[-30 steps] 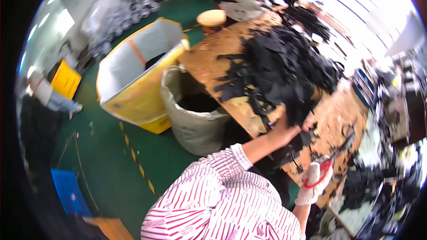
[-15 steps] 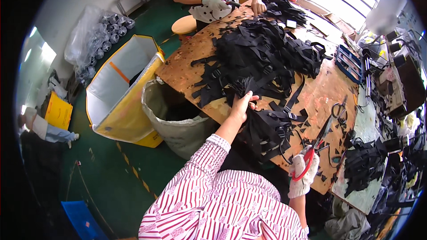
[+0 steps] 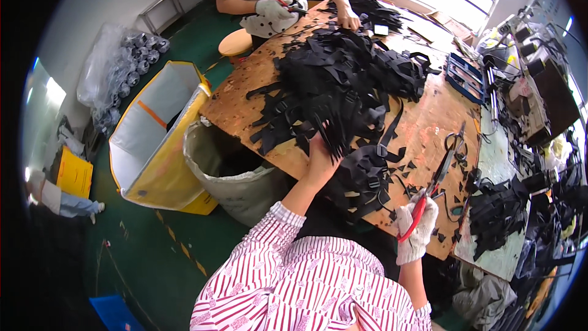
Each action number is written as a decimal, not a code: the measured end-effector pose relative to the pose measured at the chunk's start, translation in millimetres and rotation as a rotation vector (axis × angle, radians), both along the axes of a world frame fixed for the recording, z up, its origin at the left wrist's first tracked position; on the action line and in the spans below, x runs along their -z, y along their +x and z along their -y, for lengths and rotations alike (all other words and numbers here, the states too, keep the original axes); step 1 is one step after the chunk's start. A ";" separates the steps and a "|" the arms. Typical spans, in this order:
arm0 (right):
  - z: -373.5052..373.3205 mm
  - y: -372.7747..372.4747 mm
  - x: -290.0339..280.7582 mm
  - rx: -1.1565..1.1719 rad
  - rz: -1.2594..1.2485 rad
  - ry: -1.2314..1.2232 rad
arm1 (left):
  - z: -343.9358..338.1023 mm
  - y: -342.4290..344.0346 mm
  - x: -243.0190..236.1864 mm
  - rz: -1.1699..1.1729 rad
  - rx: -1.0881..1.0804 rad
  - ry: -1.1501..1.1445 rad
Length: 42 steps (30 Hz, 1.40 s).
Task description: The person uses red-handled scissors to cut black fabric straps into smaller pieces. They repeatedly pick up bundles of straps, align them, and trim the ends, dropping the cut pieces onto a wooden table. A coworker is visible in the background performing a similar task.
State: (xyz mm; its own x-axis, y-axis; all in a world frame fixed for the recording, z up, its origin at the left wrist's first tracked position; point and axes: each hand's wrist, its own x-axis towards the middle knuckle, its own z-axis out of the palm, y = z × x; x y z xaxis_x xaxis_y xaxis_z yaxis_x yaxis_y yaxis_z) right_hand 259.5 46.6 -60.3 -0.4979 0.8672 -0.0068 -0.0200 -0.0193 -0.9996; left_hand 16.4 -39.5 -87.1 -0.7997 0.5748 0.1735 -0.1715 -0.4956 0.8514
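At the table's [image 3: 422,116] near edge, the left hand [image 3: 320,154] has a fistful of black straps [image 3: 331,139] right against the heap [image 3: 324,64], so a hard tug could probably snag others. Gloved right hand's [image 3: 416,233] gripping red-handled scissors [image 3: 419,211]; a black-handled pair [image 3: 456,143] clutters the spot past the tips, grey sack [image 3: 239,191] off left.

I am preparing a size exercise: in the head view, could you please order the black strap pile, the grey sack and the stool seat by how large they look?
Black strap pile
Grey sack
Stool seat, though it is farther from the camera
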 end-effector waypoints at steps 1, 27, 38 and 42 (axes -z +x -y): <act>-0.6 -2.5 -8.3 -0.048 -0.115 0.033 | -1.0 5.7 -3.0 0.205 0.053 0.125; -12.3 -31.3 -19.8 0.088 -0.029 0.650 | 3.4 81.9 -42.0 -0.796 0.030 -0.146; -3.6 -36.0 -29.5 0.051 -0.471 -0.236 | -6.6 91.4 -10.7 0.085 0.383 0.069; 2.6 -39.7 -33.8 0.023 -0.418 -0.218 | -3.5 92.8 23.2 -0.244 0.403 0.081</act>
